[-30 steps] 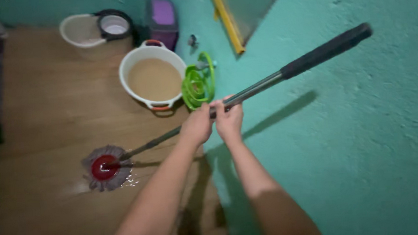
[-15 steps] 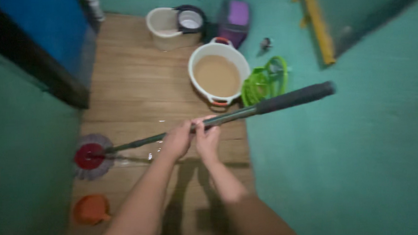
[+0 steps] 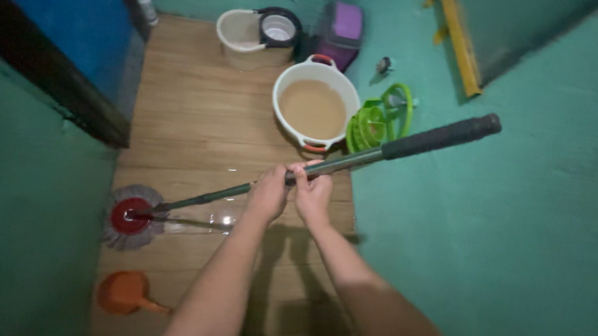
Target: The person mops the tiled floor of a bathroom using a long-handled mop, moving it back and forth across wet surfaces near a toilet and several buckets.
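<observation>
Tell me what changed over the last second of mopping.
The mop head swept left across the wooden floor toward the green wall; the camera turned left too, bringing an orange scoop into view. Left hand and right hand stayed clamped side by side on the mop handle. The white basin stayed put.

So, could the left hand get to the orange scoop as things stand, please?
Probably not at once: the left hand grips the mop pole, and the orange scoop lies apart on bare floor, low beside the wall.
</observation>
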